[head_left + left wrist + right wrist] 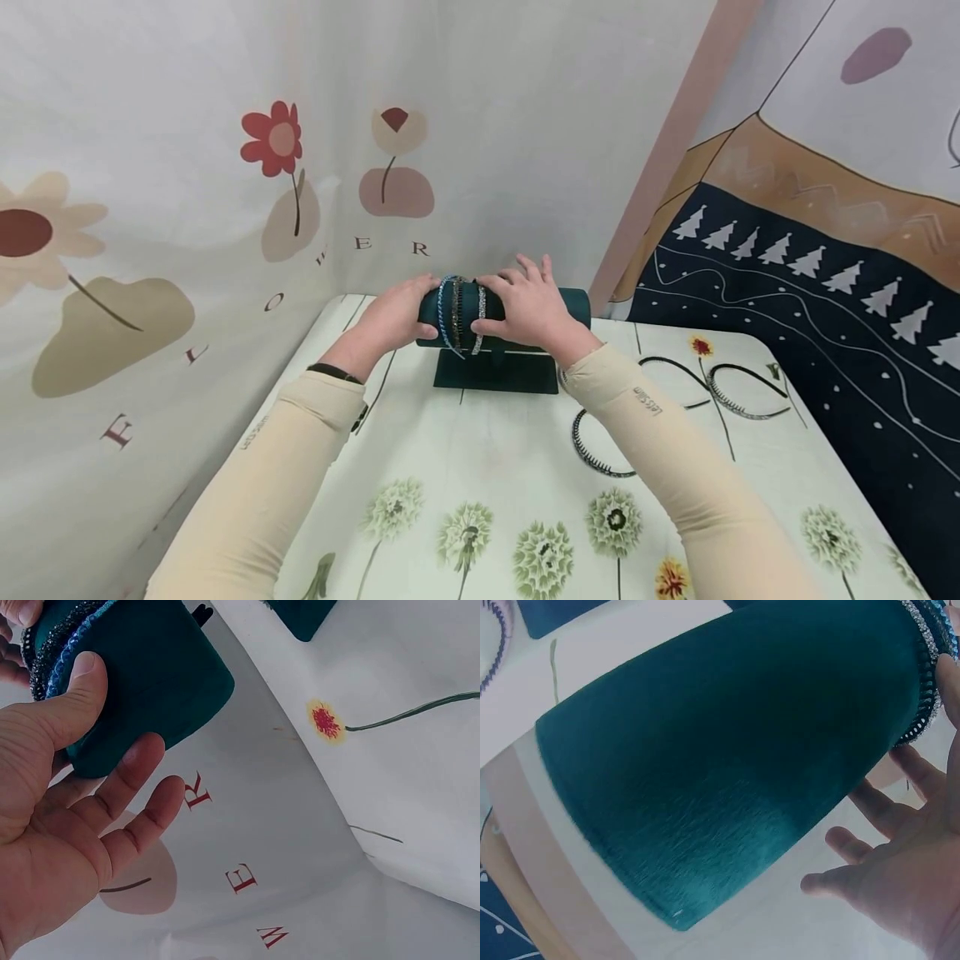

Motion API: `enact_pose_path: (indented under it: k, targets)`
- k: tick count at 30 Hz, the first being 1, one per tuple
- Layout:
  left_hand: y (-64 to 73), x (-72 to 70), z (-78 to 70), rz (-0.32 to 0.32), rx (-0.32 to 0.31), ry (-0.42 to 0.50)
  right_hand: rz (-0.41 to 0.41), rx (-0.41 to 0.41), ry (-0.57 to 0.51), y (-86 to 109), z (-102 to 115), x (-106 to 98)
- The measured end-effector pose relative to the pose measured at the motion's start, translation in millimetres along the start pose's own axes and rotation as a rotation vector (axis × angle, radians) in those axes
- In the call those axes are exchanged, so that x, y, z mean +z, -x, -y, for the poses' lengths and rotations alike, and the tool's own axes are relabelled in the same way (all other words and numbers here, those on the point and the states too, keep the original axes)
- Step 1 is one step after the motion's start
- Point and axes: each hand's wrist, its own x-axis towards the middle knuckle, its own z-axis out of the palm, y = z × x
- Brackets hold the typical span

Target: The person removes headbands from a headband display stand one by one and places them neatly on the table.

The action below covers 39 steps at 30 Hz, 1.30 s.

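A dark green velvet display roll [576, 307] stands on its flat base [495, 372] near the back of the table. Over its left part arch a blue headband [442, 310], a dark bronze headband [455, 310] and a sparkling silver headband [481, 310]. My right hand [528, 307] pinches the silver headband, thumb in front and fingers behind, its outer fingers spread. At the roll's left end, my left hand [393, 315] grips the velvet roll, its thumb [88, 675] close beside the blue headband. The left hand's outer fingers extend past the roll in the left wrist view.
To the right on the flower-print tablecloth [517, 467] lie several dark toothed headbands, among them one at the far right [738, 411] and one partly behind my right forearm [588, 457]. A printed curtain [495, 125] hangs close behind the stand.
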Motion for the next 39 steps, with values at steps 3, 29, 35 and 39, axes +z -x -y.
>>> enact_pose_path:
  k: [3,29,35,39]
  targets:
    - [0.5,0.2,0.6,-0.003,0.005,-0.006,0.013,0.009,-0.015,1.3,-3.6,-1.6]
    - [2.1,0.5,0.4,0.008,-0.012,-0.006,0.071,0.036,-0.064,11.0,-29.4,-10.8]
    - [1.3,0.2,-0.6,0.006,-0.011,-0.003,0.057,0.052,-0.124,12.8,-39.8,-13.1]
    - [0.9,0.6,0.1,0.006,-0.011,0.0,0.028,0.067,-0.164,12.6,-45.3,-12.5]
